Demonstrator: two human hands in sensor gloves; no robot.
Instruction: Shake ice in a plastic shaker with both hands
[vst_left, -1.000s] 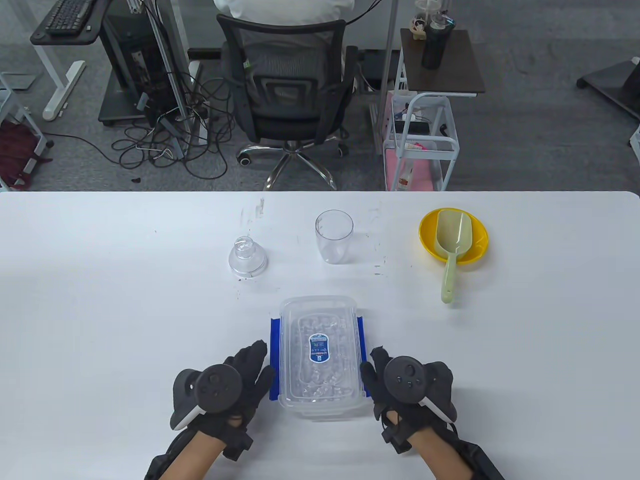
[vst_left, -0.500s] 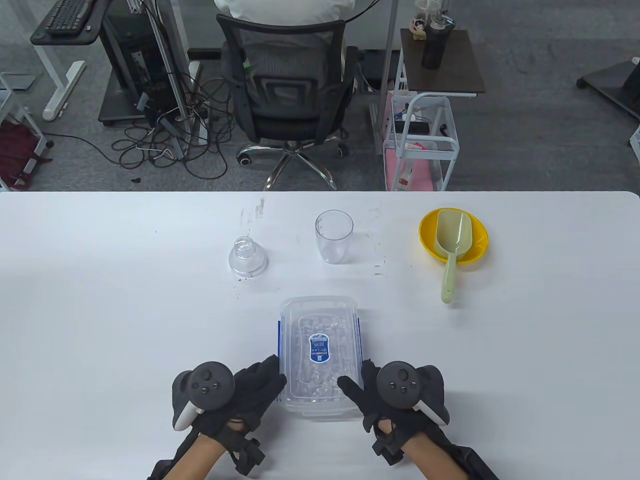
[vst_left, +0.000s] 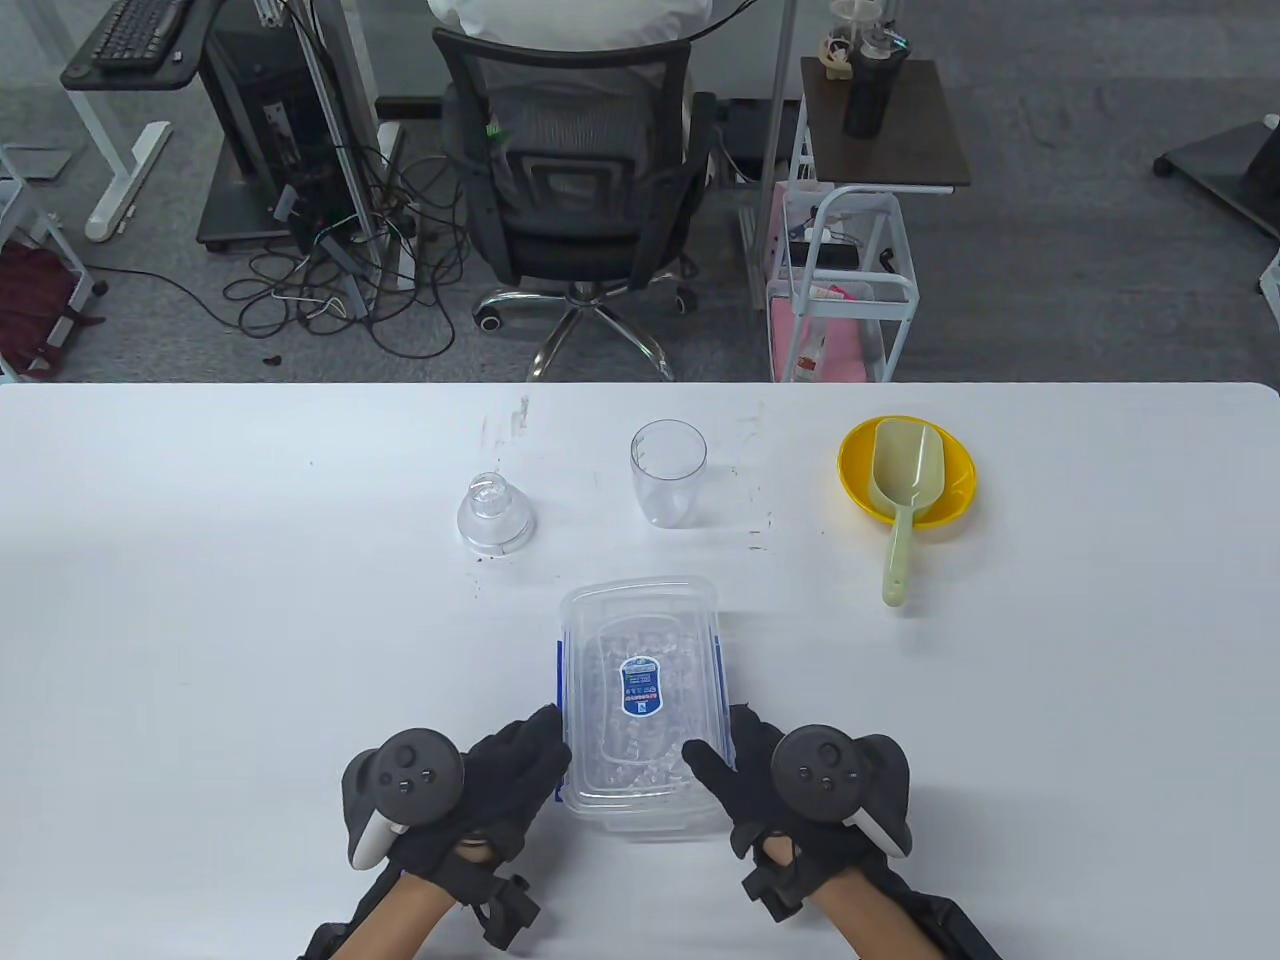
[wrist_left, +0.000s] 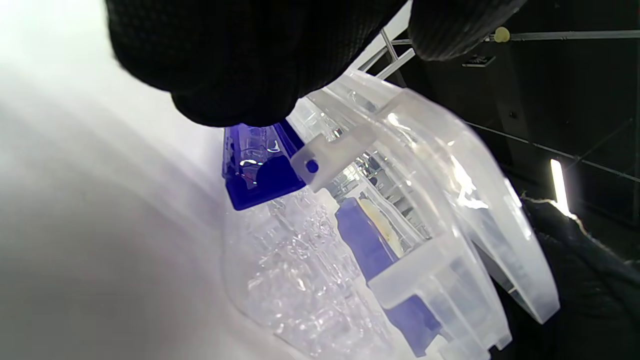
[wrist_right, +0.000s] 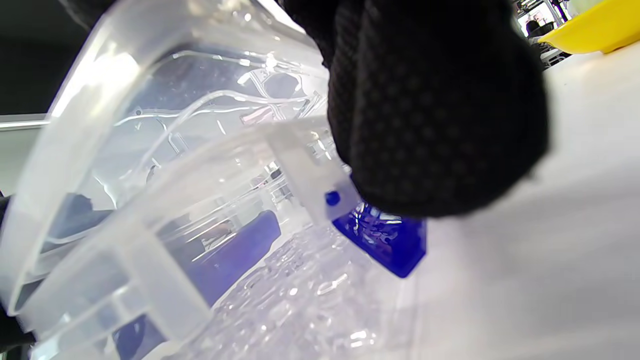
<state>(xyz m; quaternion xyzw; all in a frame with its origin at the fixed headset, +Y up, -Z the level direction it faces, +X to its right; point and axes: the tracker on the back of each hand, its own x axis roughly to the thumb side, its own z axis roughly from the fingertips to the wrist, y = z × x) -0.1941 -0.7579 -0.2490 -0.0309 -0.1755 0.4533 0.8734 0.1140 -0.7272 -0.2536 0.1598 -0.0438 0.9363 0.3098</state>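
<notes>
The clear ice box (vst_left: 640, 700), lid on and full of ice, sits near the table's (vst_left: 200, 620) front edge, midway along it. The left hand (vst_left: 470, 790) and right hand (vst_left: 770, 785) grip its near corners, fingers curled onto the lid. Farther back stand the shaker cup (vst_left: 668, 485), its domed lid (vst_left: 493, 515), and a yellow bowl (vst_left: 955, 480) holding a green scoop (vst_left: 905, 500).

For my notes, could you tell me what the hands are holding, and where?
Both hands, left hand and right hand, grip the ice container's lid by its long side edges.
</notes>
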